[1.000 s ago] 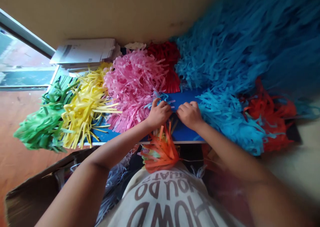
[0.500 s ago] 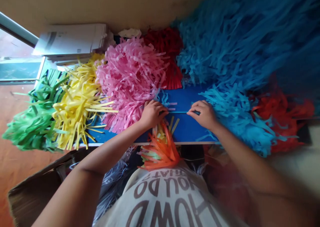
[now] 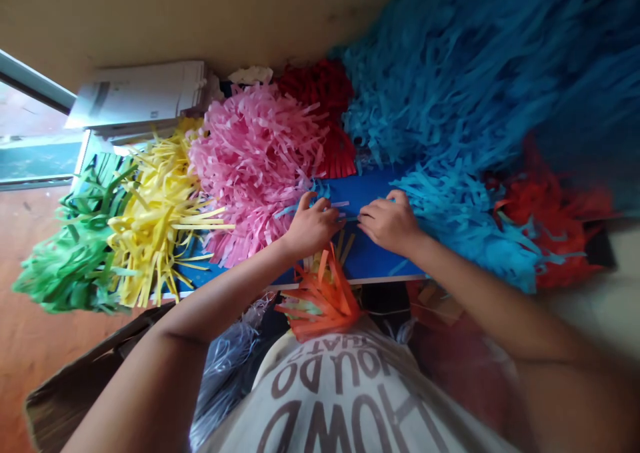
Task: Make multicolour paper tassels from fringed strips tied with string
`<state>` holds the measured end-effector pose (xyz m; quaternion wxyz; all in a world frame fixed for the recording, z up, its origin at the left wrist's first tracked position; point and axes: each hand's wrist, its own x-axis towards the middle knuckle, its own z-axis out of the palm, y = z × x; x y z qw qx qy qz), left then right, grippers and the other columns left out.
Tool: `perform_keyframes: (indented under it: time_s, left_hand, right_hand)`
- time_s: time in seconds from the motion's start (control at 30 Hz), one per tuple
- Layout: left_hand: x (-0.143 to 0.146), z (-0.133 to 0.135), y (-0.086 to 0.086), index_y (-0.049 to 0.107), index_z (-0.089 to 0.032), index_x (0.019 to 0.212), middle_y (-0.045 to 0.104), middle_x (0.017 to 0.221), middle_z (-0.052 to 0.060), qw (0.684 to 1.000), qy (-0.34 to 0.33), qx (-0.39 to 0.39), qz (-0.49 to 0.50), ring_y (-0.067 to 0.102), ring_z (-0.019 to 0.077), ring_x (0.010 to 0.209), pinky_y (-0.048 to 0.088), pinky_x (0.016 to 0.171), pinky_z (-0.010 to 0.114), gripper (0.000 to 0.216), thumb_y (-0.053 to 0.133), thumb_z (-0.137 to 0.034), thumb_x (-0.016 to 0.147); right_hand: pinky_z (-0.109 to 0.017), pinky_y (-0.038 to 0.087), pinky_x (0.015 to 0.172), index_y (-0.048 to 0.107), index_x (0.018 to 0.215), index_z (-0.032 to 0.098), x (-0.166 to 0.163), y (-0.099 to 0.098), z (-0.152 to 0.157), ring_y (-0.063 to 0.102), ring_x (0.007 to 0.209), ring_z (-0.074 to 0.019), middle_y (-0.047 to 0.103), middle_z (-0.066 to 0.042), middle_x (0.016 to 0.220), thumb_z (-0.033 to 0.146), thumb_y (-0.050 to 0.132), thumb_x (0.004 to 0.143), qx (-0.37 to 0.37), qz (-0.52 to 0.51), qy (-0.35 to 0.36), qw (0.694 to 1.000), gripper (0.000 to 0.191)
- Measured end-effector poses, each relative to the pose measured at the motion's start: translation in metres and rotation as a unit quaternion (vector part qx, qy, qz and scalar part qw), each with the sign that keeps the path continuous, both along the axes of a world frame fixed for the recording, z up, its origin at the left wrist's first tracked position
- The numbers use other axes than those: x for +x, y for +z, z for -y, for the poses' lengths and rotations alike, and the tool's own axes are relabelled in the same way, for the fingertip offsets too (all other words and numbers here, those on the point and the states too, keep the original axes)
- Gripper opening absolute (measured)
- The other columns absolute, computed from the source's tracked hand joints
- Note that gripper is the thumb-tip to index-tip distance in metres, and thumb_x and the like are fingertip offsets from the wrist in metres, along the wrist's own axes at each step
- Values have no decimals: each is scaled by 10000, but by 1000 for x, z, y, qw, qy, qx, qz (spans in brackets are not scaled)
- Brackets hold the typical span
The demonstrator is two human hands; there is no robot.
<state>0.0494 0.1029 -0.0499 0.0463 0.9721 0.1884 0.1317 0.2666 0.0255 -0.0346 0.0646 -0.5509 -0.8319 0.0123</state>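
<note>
At the middle of the blue tabletop (image 3: 367,263), my left hand (image 3: 315,228) and my right hand (image 3: 391,223) are close together with a small gap between them. A short stretch of a thin light-blue paper strip (image 3: 351,218) shows in that gap, its ends hidden in my fingers. Both hands have bent fingers closed on it. Just beyond my left hand lie a pale pink strip (image 3: 341,204) and some loose blue strips. Below my left wrist, a bunch of orange strips (image 3: 327,300), with yellow ones among it, hangs over the near table edge.
Pink fringe (image 3: 255,153), yellow fringe (image 3: 155,206) and green fringe (image 3: 75,266) are heaped to the left, with dark red fringe (image 3: 337,126) behind. Blue fringe (image 3: 460,206) and red fringe (image 3: 555,220) lie right. Stacked papers (image 3: 140,93) stand back left; a cardboard box (image 3: 75,400) sits below.
My hands have come closer together, my right hand moving left, so less of the blue strip shows between them. The whole view has shifted slightly.
</note>
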Motion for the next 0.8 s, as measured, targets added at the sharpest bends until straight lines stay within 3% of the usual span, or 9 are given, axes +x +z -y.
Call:
perform_keyframes:
  time_s: [0.1, 0.23, 0.37, 0.5, 0.57, 0.63, 0.73, 0.8]
  left_hand:
    - [8, -2, -1, 749, -231, 904, 738, 985, 55, 999, -24, 31, -8, 616, 246, 948, 334, 1035, 544, 171, 581, -216, 929]
    - [22, -6, -8, 723, -190, 790, 701, 796, 53, 998, -13, 63, -8, 620, 212, 828, 364, 1003, 546, 259, 514, -167, 941]
    - [25, -10, -8, 713, -173, 777, 691, 771, 64, 996, -8, 91, -2, 620, 215, 818, 398, 963, 517, 267, 503, -172, 943]
    - [11, -7, 18, 730, -218, 866, 716, 794, 24, 995, -3, 84, 53, 629, 175, 782, 395, 993, 505, 275, 479, -203, 979]
    - [3, -1, 44, 725, -235, 874, 729, 859, 3, 990, 2, 84, 114, 644, 160, 814, 364, 1042, 523, 269, 484, -233, 992]
    - [-2, 5, 74, 716, -230, 871, 725, 879, -8, 983, -12, 75, 166, 656, 164, 854, 331, 1079, 559, 227, 524, -276, 983]
    - [-4, 17, 113, 718, -248, 882, 716, 846, -18, 979, -23, 49, 195, 665, 170, 830, 363, 1064, 571, 173, 586, -335, 952]
    - [-4, 27, 128, 718, -273, 862, 708, 810, -21, 976, -18, 25, 217, 676, 180, 808, 386, 1060, 566, 154, 612, -359, 934]
  right_hand:
    - [-403, 202, 826, 710, 769, 164, -4, -5, -3, 450, 748, -180, 695, -67, 800, 139, 407, 981, 34, 67, 35, 997, 371]
    - [-396, 203, 813, 698, 733, 151, -7, -9, -11, 438, 723, -174, 671, -67, 744, 103, 402, 962, 55, 80, 36, 995, 377]
    - [-398, 226, 825, 723, 777, 132, -12, -3, -11, 490, 760, -179, 711, -94, 815, 186, 485, 950, 37, 27, -10, 999, 299]
    - [-400, 266, 839, 763, 882, 161, -14, 28, 0, 550, 846, -196, 746, -92, 957, 259, 551, 951, 28, -117, -63, 991, 243]
    - [-372, 313, 822, 770, 930, 181, -12, 54, 6, 573, 870, -190, 741, -65, 986, 325, 566, 967, 19, -248, -77, 966, 252]
    - [-313, 355, 741, 766, 869, 165, -7, 81, 9, 573, 798, -162, 717, -27, 849, 399, 597, 954, -48, -379, -53, 923, 300]
    - [-239, 342, 601, 742, 767, 145, -2, 110, 14, 533, 667, -117, 622, 19, 644, 490, 696, 867, -173, -529, -22, 831, 363]
    - [-217, 335, 558, 730, 730, 148, -3, 117, 20, 515, 621, -97, 603, 30, 610, 503, 761, 798, -224, -590, -12, 775, 363]
